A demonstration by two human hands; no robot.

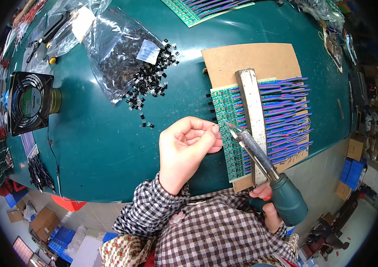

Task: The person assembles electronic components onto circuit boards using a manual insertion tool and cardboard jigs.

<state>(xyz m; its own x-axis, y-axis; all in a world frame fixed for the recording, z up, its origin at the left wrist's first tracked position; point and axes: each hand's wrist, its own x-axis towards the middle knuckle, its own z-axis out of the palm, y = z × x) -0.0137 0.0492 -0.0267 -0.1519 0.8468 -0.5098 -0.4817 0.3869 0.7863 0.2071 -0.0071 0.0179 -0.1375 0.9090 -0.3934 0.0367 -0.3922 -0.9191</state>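
Green tabletop, circuit boards right of pinched left hand, right hand gripping soldering gun

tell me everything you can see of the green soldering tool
The soldering tool has a rounded, plastic-looking dark green body and a grey metal tube beside a slimmer rod, narrowing toward the tip. It slants up and leftward, passing over the pale bar in this view. The right hand, partly hidden, holds it. Whether its tip touches the green circuit boards is unclear.
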